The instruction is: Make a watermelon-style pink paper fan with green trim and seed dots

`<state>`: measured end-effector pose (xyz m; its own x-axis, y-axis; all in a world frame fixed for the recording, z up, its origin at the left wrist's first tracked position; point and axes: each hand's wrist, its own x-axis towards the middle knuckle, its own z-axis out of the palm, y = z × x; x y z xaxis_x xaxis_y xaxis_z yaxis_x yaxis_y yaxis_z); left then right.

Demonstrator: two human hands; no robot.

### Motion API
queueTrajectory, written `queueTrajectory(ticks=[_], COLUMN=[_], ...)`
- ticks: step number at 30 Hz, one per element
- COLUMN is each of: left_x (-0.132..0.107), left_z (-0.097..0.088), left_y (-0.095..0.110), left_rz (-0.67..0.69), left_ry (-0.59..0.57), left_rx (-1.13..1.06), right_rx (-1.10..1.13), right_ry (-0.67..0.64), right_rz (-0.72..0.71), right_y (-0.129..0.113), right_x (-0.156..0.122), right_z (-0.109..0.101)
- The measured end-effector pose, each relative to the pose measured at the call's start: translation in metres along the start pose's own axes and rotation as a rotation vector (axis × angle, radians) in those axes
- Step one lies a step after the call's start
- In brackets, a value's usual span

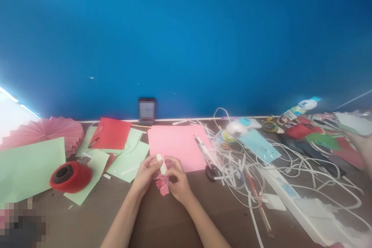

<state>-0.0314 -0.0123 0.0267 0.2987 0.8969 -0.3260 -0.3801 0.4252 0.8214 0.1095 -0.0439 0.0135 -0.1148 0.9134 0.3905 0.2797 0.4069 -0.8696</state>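
Observation:
Both my hands are together over the brown table, just in front of a stack of pink paper [177, 143]. Between them is a small folded pink paper piece [162, 186] with pleated edges and a pale strip [161, 162] at its top. My left hand [147, 173] pinches it from the left, the thumb lying against the pale strip. From the other side, my right hand [179, 180] has its fingers closed on the pink paper. The fingers cover part of the piece.
Left are a red tape roll [71, 177], green sheets [31, 168], a red sheet [112, 133] and a pleated pink fan [48, 131]. A phone [147, 111] leans on the blue wall. Right are scissors [212, 171], tangled white cables [232, 178], a power strip [290, 201] and another person's hand [360, 147].

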Motion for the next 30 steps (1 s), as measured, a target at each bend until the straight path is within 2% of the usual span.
queueTrajectory(ticks=[5,9,14,18,24,28,30], left_x=[-0.002,-0.001,-0.002,-0.005,-0.004,-0.006,-0.008], left_z=[0.003,0.003,0.003,0.004,0.0,0.001,0.002], left_y=[0.003,0.002,0.004,0.009,0.005,0.003,0.004], left_rz=[-0.003,0.05,0.058,0.086,0.165,0.267,0.298], left_ry=[0.033,0.048,0.023,-0.017,-0.027,-0.121,-0.1], left_rx=[-0.075,-0.097,-0.11,-0.085,-0.006,0.193,0.284], right_rx=[0.041,0.094,0.145,0.192,0.185,0.208,0.209], right_ry=[0.052,0.096,0.145,0.129,0.119,0.161,0.204], right_rz=[0.144,0.207,0.273,0.283,0.255,0.267,0.277], right_y=[-0.005,-0.009,-0.014,-0.012,0.0,0.009,0.011], right_x=[0.003,0.007,0.01,0.01,0.007,0.004,0.003], right_z=[-0.004,-0.003,-0.003,-0.003,-0.004,-0.004,-0.003])
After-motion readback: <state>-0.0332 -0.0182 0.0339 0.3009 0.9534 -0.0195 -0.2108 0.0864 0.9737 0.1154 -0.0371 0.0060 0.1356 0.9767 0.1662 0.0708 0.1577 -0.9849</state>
